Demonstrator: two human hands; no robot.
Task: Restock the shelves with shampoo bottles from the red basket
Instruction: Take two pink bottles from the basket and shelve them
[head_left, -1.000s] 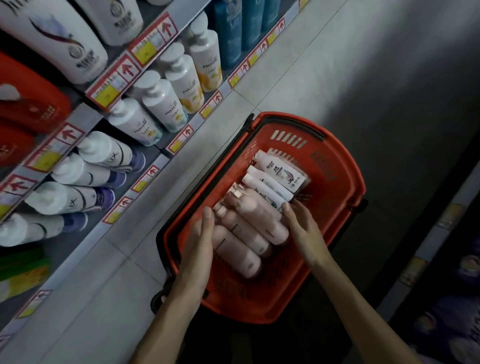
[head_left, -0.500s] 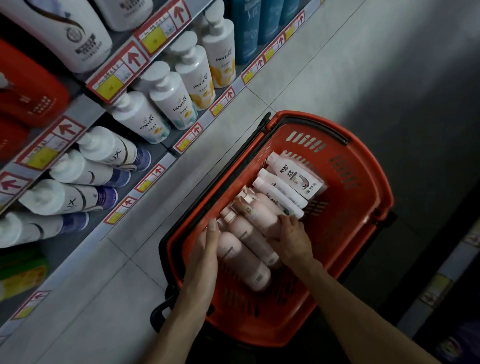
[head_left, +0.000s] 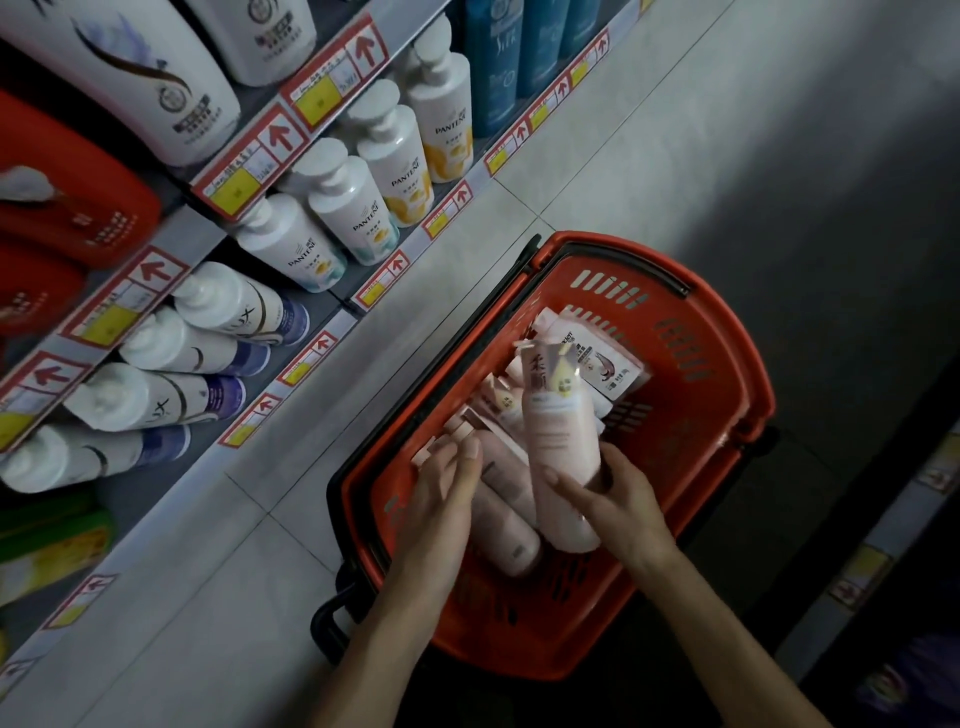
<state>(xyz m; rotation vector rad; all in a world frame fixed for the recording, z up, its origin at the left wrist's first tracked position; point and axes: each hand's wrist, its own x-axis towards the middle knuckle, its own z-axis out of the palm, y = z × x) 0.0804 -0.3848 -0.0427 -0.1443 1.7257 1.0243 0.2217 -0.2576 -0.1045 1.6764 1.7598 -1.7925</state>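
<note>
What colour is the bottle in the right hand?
Pale pink bottle, held by the right hand; head view.

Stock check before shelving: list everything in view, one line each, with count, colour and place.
red basket: one, red with black handles, on the floor tiles.
pink bottles: several, pale pink, lying in the basket.
lifted pink bottle: one, pink, raised above the basket.
white packs: a few, at the basket's far end.
Pantene bottles: four, white, lower shelf.
Lux bottles: four, white with purple, bottom-left shelf.
blue bottles: three, same shelf, right.
price tags: many, red and yellow, shelf edges.
left hand: resting on the basket's bottles.
right hand: grip on the lifted bottle.
</note>
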